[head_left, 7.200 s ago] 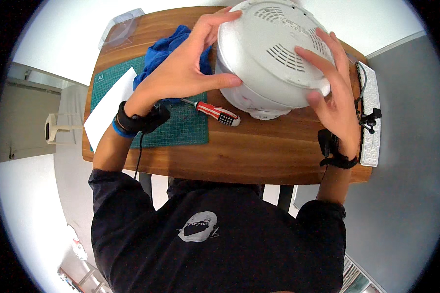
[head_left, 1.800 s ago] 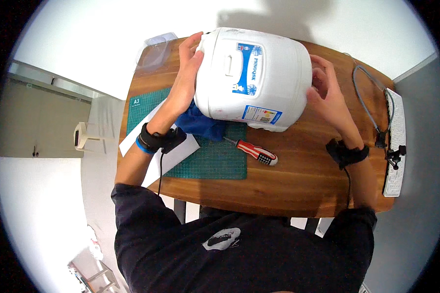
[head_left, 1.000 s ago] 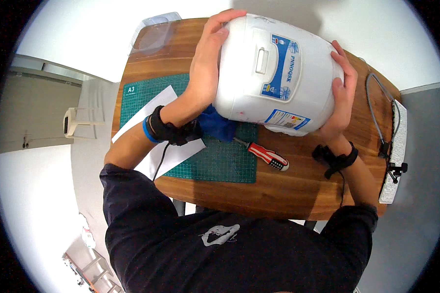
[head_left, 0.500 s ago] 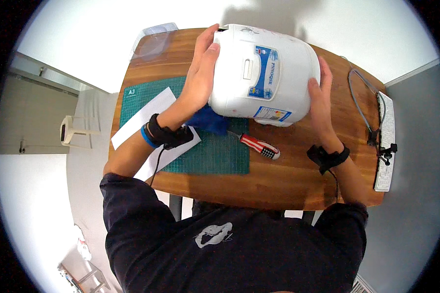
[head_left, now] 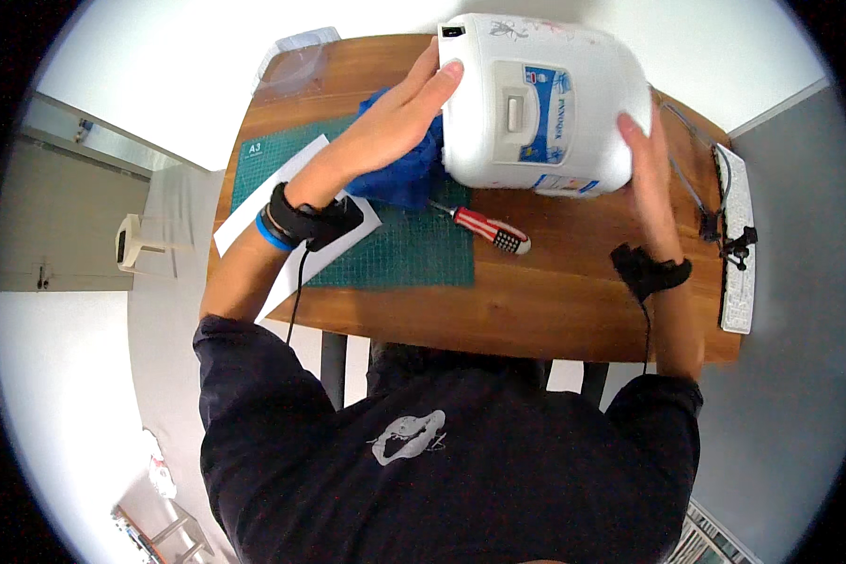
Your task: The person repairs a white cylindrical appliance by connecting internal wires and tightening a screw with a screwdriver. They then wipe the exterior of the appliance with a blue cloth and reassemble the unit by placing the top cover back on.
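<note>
A white rice cooker, with a blue-and-white label and a lid button, is held at the far side of the table. My left hand presses its left side, thumb on top. On the opposite side my right hand grips it, its fingers partly hidden. A crumpled blue cloth sits beneath my left forearm and hand, beside the cooker. Closer to me lies a red, white and black-handled screwdriver, its shaft reaching toward the cloth. Whether the cooker's base touches the table I cannot tell.
A green cutting mat and a white sheet of paper lie on the wooden table. Clear plastic rests at the far left corner. Along the right edge are a white keyboard, a black clip and a grey cable.
Both hands have shifted the rice cooker farther away and to the right, turning it slightly. More of the blue cloth now shows. The whole table sits higher in the view.
</note>
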The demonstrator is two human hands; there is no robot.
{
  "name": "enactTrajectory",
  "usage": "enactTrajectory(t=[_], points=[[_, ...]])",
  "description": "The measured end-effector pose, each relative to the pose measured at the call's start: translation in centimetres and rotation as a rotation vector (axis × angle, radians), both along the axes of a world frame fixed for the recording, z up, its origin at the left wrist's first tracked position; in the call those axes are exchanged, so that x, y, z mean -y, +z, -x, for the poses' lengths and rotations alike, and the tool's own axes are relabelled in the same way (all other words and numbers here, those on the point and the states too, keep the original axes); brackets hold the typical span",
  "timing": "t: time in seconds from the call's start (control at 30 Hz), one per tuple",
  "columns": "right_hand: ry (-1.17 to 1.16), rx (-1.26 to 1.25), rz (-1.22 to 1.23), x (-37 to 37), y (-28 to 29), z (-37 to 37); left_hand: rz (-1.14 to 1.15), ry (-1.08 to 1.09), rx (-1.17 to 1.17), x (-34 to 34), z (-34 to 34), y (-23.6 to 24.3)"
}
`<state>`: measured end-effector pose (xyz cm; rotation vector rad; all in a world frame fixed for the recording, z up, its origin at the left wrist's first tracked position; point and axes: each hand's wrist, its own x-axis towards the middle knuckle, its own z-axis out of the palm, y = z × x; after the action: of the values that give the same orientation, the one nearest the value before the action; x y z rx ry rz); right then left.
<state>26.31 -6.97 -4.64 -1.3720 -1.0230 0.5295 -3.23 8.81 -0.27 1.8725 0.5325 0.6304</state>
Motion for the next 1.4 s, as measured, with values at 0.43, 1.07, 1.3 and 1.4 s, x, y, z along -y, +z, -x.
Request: enactTrajectory(t=[0.43,1.07,1.3,1.4], points=[[-0.032,0.762,-0.057,3.4,4.1,-3.0,0.45,-0.294,-0.061,-0.6,-2.3,-4.4],[0.01,1.182,0.171,-0.3,9.2,4.1,-0.626,-0.479,-0.409,-0.9,4.6,-6.7],[0.126,1.383,0.228,-2.2,10.0,6.8,-0.777,-0.442,-0.344,-0.7,6.9,-7.7],[0.147,1.403,0.2,-2.6,9.8,7.2,-0.8,-0.408,-0.322,-0.4,7.1,-8.4]])
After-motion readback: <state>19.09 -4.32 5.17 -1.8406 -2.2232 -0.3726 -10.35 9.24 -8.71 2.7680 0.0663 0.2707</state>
